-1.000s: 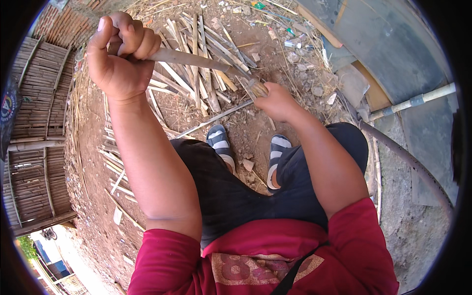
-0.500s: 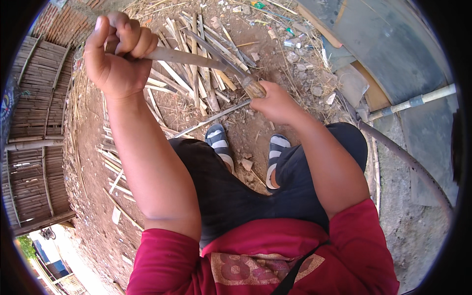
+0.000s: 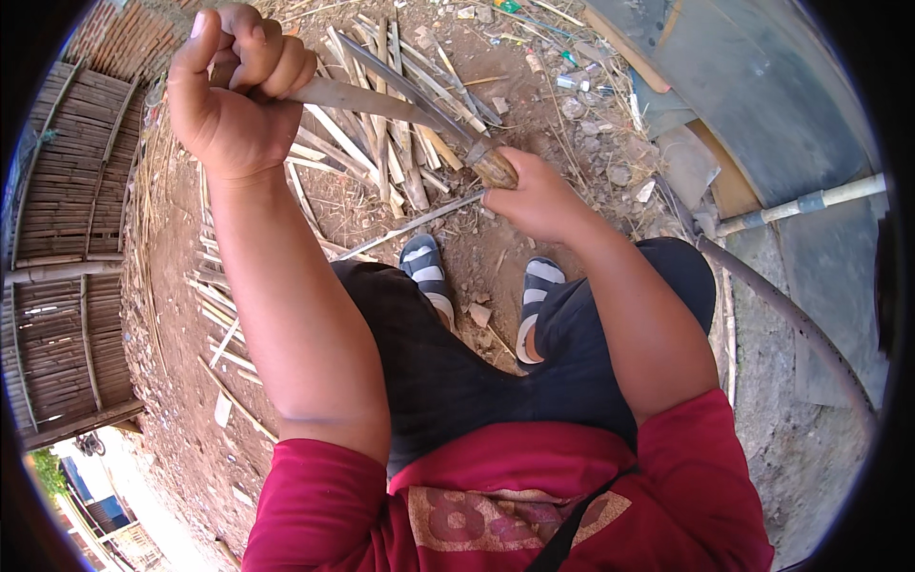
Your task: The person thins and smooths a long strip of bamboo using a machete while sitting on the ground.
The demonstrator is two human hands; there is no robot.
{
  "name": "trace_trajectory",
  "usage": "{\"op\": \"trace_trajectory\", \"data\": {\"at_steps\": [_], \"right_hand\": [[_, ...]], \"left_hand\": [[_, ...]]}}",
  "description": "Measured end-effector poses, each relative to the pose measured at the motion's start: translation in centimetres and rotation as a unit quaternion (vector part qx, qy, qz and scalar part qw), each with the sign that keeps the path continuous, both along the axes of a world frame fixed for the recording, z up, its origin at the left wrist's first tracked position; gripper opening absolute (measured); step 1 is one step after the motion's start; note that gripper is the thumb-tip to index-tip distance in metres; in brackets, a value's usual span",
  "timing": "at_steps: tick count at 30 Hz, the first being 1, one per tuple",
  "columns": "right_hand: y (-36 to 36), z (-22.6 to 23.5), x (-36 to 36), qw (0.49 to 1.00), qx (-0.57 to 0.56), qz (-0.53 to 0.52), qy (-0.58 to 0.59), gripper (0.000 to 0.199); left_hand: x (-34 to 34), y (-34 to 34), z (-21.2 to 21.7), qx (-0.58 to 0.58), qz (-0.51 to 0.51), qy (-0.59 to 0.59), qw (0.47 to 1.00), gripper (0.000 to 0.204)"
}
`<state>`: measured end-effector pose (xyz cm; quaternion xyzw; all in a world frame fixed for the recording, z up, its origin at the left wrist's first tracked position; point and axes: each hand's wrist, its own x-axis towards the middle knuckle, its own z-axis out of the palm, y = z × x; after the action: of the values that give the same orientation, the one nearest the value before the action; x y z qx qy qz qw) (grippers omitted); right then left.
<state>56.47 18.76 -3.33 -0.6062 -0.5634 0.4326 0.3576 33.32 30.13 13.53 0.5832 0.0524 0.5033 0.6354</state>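
Note:
Raised at the upper left, my left hand (image 3: 236,95) is closed around a flat brownish strip (image 3: 367,101), which looks like wood or bamboo. The strip slants down to the right and meets a long grey blade close to its handle. My right hand (image 3: 536,198) grips the wooden handle (image 3: 496,169) of this machete (image 3: 405,88), lower and nearer the middle. Its blade points up and to the left, away from me. Whether the strip touches the blade or only crosses it, I cannot tell. The strip's end inside my left fist is hidden.
Split sticks (image 3: 381,157) lie in a loose pile beyond my feet, with more sticks (image 3: 224,315) to the left. A woven bamboo wall (image 3: 71,181) stands at the left. Rubble and litter (image 3: 591,114) lie ahead right, beside grey sheets (image 3: 753,86) and a pipe (image 3: 810,203).
My left hand has risen slightly and moved a little to the right with the strip. My right hand and the machete have barely shifted.

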Motion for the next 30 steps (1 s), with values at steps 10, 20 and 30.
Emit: {"op": "trace_trajectory", "data": {"at_steps": [10,20,30], "right_hand": [[1.4,-5.3,1.3,0.982,-0.168,-0.069,-0.049,0.036],[1.0,-10.0,1.8,0.97,-0.204,-0.086,-0.095,0.039],[1.2,-6.8,-0.6,0.988,-0.084,-0.1,-0.082,0.036]], "left_hand": [[-0.9,0.6,-0.4,-0.033,0.077,-0.037,0.996,0.037],[-0.3,0.5,0.0,-0.007,0.029,-0.034,0.999,0.037],[0.4,-0.1,-0.1,0.003,0.026,-0.026,0.999,0.035]]}}
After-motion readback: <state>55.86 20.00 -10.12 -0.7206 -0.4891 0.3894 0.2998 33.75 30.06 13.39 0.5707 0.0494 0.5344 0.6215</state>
